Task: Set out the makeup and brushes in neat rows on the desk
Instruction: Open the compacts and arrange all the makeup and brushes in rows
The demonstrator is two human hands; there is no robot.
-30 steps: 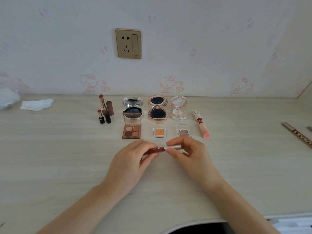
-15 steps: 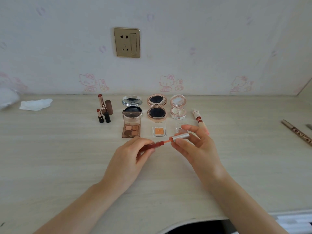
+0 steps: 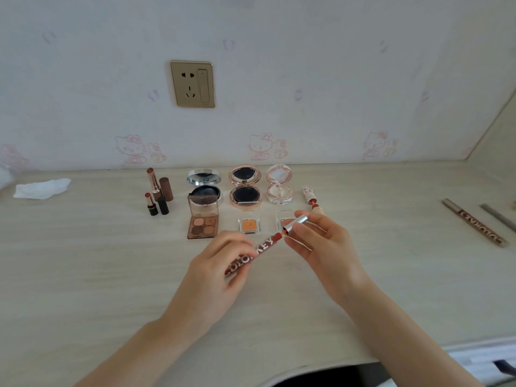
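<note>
A home, most likely a bedroom or dressing corner. The wall behind the pale wood-grain desk (image 3: 83, 275) is papered in a faint pink cartoon-cat wallpaper (image 3: 259, 148), with a gold wall socket (image 3: 192, 84) at about 11 o'clock. Personal cosmetics stand toward 12 o'clock: open lipsticks (image 3: 156, 191), round mirror compacts (image 3: 245, 185) and an eyeshadow palette (image 3: 203, 219). A crumpled tissue (image 3: 42, 188) lies at 10 o'clock.

A pale wall with faint pink cat and bunny drawings (image 3: 262, 146) stands behind a long, light wooden desk (image 3: 83, 275). A shiny gold plug socket (image 3: 192, 84) sits on the wall. Soft daylight fills the room.
</note>
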